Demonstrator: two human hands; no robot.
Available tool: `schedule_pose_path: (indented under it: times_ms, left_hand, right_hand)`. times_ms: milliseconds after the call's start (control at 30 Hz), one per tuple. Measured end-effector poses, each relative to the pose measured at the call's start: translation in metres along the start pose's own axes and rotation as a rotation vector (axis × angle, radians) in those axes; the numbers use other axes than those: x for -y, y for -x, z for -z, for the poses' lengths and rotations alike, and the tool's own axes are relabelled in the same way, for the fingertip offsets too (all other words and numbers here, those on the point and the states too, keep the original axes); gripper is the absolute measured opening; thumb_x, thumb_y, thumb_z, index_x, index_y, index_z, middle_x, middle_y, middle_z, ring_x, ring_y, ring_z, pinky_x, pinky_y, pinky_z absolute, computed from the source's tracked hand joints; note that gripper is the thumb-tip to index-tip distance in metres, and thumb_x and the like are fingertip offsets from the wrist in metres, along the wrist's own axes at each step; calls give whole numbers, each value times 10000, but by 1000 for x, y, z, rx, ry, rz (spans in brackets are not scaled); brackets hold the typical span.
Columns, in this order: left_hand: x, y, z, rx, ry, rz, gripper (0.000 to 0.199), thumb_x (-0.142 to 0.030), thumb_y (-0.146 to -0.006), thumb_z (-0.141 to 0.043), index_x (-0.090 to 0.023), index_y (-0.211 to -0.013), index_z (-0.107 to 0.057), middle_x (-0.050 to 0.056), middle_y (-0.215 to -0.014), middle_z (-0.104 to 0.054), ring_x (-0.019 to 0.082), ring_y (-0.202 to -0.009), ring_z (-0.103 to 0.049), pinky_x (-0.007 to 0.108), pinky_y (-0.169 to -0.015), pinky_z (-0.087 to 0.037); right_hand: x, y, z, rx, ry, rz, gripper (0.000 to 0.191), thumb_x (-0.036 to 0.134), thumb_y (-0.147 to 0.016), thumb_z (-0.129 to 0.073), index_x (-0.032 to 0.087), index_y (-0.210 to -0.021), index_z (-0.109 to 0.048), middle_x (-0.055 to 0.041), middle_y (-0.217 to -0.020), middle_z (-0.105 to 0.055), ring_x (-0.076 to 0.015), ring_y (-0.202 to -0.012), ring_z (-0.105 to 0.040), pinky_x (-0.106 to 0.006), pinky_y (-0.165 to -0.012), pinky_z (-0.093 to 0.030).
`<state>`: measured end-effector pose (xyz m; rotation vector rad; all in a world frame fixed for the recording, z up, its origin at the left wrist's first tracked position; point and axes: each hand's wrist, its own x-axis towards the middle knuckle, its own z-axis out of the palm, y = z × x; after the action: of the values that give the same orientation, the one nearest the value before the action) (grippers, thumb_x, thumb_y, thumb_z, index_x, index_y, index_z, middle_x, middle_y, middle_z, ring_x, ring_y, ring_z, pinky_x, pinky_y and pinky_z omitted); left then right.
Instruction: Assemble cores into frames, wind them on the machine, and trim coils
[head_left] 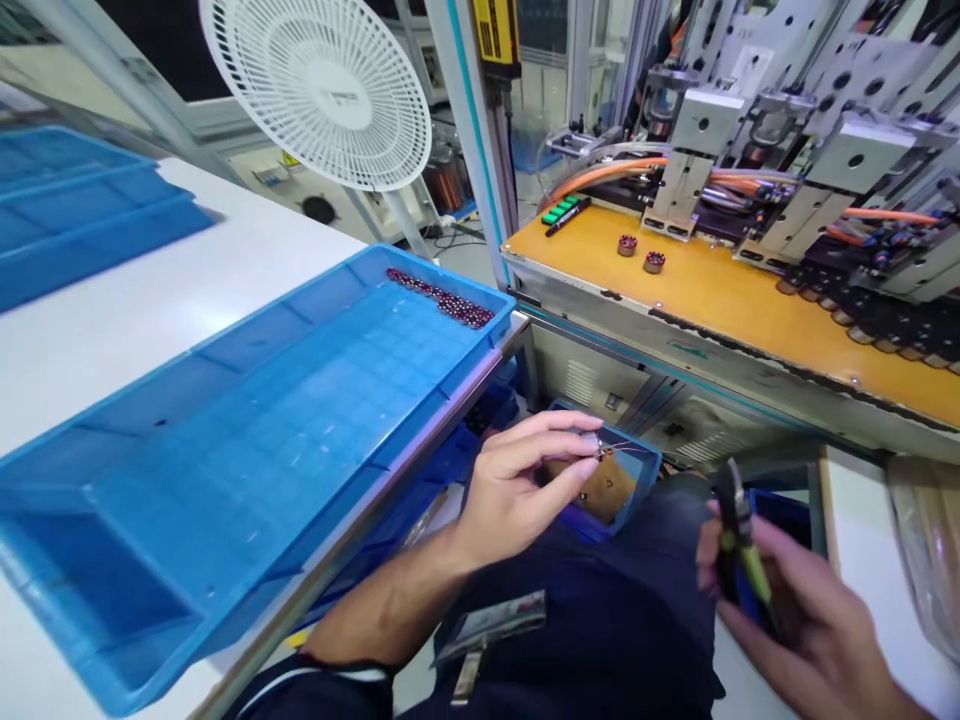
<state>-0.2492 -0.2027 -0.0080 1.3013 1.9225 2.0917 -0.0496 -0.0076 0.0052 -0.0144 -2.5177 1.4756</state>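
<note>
Between thumb and fingertips, my left hand (pixel 525 475) pinches a small wound part (pixel 600 450) with thin wire ends sticking out to the right. The fingers partly hide that part. My right hand (pixel 795 610), somewhat blurred, grips a pair of cutting pliers (pixel 739 540) with yellow-green handles, jaws pointing up. The pliers are well to the right of the part, not touching it. Below my left hand, a small blue bin (pixel 646 478) contains a brown sheet with a few tiny pieces on it.
A long blue tray (pixel 247 480) on the white table at left holds a cluster of small round coils (pixel 450 300) in its far corner. Two coils (pixel 637 252) sit on the yellow machine bench (pixel 697 290), beside metal fixtures. A white fan (pixel 330 95) stands behind.
</note>
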Motion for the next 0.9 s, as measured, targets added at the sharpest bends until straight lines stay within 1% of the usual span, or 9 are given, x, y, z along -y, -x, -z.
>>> schedule_pose_path:
  times_ms: [67, 167, 267, 400, 533, 667, 733, 800, 900]
  left_hand:
    - [-1, 0, -2, 11, 3, 7, 271, -2, -782, -696, -187, -976, -729, 112, -1082, -731, 195, -960, -708, 319, -830, -570]
    - [-3, 0, -5, 26, 9, 8, 283, 5, -777, -697, -185, -985, -728, 115, -1090, -727, 201, -969, -706, 328, -839, -572]
    - [-6, 1, -7, 45, 11, -1, 281, 11, -773, -698, -175, -982, -730, 120, -1085, -728, 200, -963, -708, 327, -839, -576]
    - [-8, 4, -7, 51, 14, -12, 289, 20, -770, -696, -165, -989, -732, 125, -1082, -728, 196, -945, -713, 317, -828, -583]
    - [-9, 6, -6, 56, 20, -13, 305, 28, -761, -700, -161, -999, -730, 128, -1090, -726, 197, -950, -714, 315, -828, -590]
    - [-8, 6, -6, 59, 23, -17, 308, 32, -760, -698, -161, -998, -730, 124, -1088, -727, 191, -946, -714, 309, -827, -591]
    - [-8, 6, -6, 59, 25, -14, 304, 30, -761, -699, -161, -995, -729, 124, -1089, -727, 189, -943, -714, 307, -825, -591]
    - [-7, 5, -7, 62, 24, -14, 299, 27, -762, -701, -160, -995, -727, 125, -1091, -725, 188, -942, -714, 304, -820, -591]
    - [-6, 6, -7, 76, 18, -18, 291, 18, -772, -699, -162, -1000, -721, 125, -1086, -724, 188, -944, -712, 312, -827, -593]
  right_hand:
    - [4, 9, -18, 80, -276, -29, 595, 140, -948, -510, 360, -1470, -326, -64, -1091, -609, -128, -845, -656, -243, -797, -579]
    - [3, 5, -33, 150, -487, -99, 570, 199, -979, -495, 420, -1471, -313, -68, -1189, -581, -146, -983, -640, -325, -939, -540]
    - [0, -5, -35, 208, -564, -190, 522, 257, -974, -521, 351, -1462, -357, -93, -1212, -555, -178, -1092, -596, -390, -1039, -468]
    - [1, -14, -35, 245, -595, -217, 481, 307, -958, -552, 283, -1422, -423, -101, -1162, -552, -183, -1071, -571, -393, -1042, -454]
    - [2, -16, -37, 250, -602, -209, 480, 321, -952, -571, 350, -1411, -430, -61, -1106, -561, -155, -979, -572, -363, -973, -486]
    - [1, -15, -39, 209, -567, -162, 521, 244, -950, -555, 399, -1422, -399, -37, -1052, -575, -132, -876, -572, -321, -859, -521]
    - [2, -16, -39, 186, -509, -147, 490, 180, -936, -547, 373, -1377, -457, -27, -977, -587, -120, -809, -567, -276, -781, -525]
    - [5, -19, -39, 159, -434, -125, 403, 132, -914, -549, 325, -1268, -552, -11, -871, -586, -110, -741, -547, -226, -697, -506]
    - [10, -24, -39, 117, -359, -125, 261, 142, -900, -550, 253, -1128, -611, -7, -788, -575, -107, -674, -516, -201, -612, -474]
